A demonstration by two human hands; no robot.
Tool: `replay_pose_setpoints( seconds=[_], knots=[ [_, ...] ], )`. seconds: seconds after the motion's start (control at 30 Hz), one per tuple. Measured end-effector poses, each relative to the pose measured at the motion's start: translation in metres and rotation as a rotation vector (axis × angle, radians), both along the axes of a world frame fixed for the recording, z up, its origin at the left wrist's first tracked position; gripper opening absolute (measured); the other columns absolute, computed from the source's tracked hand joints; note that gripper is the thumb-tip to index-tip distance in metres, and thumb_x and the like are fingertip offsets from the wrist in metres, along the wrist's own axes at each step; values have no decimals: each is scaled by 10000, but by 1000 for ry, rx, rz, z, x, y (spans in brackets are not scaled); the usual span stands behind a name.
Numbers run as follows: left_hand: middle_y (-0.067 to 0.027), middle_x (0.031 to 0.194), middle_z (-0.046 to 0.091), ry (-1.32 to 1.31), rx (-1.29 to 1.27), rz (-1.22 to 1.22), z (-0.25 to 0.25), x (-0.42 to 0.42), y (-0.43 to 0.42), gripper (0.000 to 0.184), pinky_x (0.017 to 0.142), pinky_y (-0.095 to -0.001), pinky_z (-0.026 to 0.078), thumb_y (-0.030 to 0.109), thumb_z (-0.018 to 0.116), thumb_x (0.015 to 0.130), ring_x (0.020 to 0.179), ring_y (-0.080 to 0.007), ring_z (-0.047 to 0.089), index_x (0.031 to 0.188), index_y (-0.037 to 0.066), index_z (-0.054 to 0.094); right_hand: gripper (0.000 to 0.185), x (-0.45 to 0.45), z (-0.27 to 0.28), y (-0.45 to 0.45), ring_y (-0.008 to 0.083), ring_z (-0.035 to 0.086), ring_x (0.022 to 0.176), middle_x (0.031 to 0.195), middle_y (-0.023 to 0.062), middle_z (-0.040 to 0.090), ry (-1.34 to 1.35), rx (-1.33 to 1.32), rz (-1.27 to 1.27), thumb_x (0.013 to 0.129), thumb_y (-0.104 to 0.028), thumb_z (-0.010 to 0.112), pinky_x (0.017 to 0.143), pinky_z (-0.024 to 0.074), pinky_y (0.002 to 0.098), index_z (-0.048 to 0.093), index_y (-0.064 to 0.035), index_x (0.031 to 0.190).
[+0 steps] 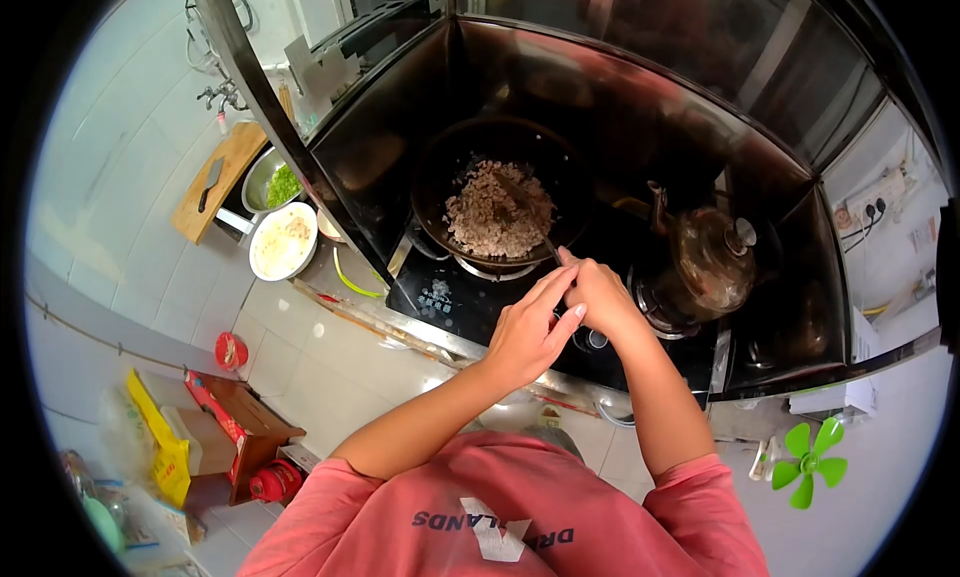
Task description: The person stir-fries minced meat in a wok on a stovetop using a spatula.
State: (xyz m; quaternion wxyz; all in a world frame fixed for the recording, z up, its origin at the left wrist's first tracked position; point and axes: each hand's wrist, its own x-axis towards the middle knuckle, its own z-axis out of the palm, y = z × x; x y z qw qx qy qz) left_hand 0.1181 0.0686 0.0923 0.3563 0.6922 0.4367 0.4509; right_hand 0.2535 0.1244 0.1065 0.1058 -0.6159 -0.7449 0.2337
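A dark wok (432, 192) stands on the black stove (470, 315) with crumbled brown minced meat (490, 217) in it. My right hand (603, 295) is closed around the handle of a spatula (518, 197), whose blade lies in the meat. Beside it, my left hand (530, 327) reaches across with its fingers extended and their tips against the right hand near the handle. Nothing shows in the left palm.
A metal kettle (708, 262) sits on the right burner. Left of the stove are a white bowl (283, 241), a metal bowl of chopped greens (283, 186), and a cutting board (240, 157) with a knife (210, 183). Dark metal panels surround the stove.
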Motion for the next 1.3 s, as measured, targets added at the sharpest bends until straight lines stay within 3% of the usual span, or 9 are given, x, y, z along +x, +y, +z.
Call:
replay_pose_setpoints(
  seconds=[0.1,0.17,0.33,0.47,0.53,0.8,0.87,0.93,1.3],
  knots=[
    [-190,1299,530,1,1,0,-3,1,0,469,646,-344,507,220,602,905,653,-265,615,1299,-7,486,527,-7,-3,11,392,637,921,970,258,646,-12,-22,-16,804,-128,518,823,509,442,500,-28,1321],
    [-181,1329,517,34,10,43,-7,2,1,474,640,-276,497,196,598,913,611,-146,572,1338,29,474,516,-6,-6,14,391,637,924,967,258,646,-22,-38,-14,810,-134,514,818,510,438,507,-39,1317],
    [-174,1337,515,8,-32,32,0,-2,1,460,639,-270,492,189,602,908,610,-137,562,1329,42,492,455,19,6,9,393,626,954,993,260,641,49,-130,161,835,-164,511,841,494,441,554,-88,1282],
    [-179,1344,511,-9,-14,12,1,0,-3,461,631,-264,484,178,603,906,600,-131,547,1332,47,488,453,3,21,18,386,590,1065,1123,230,621,-79,-99,20,861,-162,538,918,467,414,538,-73,1304],
    [-187,1323,514,21,-33,23,2,-2,-5,467,671,-330,516,227,590,919,672,-254,630,1323,23,476,465,-6,9,23,386,586,1074,1125,236,619,-65,-95,53,857,-163,539,925,463,408,528,-68,1313],
    [-164,1334,512,-24,-22,29,5,-9,-4,451,694,-337,519,231,581,923,712,-263,649,1317,36,484,469,0,18,24,372,539,1162,1249,230,556,114,-52,-15,888,-165,542,988,425,384,488,-54,1341],
    [-166,1336,510,-13,-14,47,1,-10,-4,452,689,-334,517,234,580,923,694,-252,642,1317,34,483,468,-7,11,33,375,541,1158,1236,234,565,100,-45,-12,898,-186,542,985,426,390,484,-67,1347],
    [-139,1328,525,-19,-6,77,-2,-11,-3,442,635,-261,481,180,584,922,601,-128,533,1331,43,486,467,-13,0,39,404,566,1080,1115,251,611,34,-33,19,896,-188,516,939,446,447,480,-72,1347],
    [-146,1339,516,-36,-3,78,-6,-16,-1,452,634,-270,480,195,582,923,606,-145,543,1338,49,477,473,-16,-11,38,402,567,1083,1141,243,604,63,-23,47,890,-198,513,944,448,446,481,-93,1350]
  ],
)
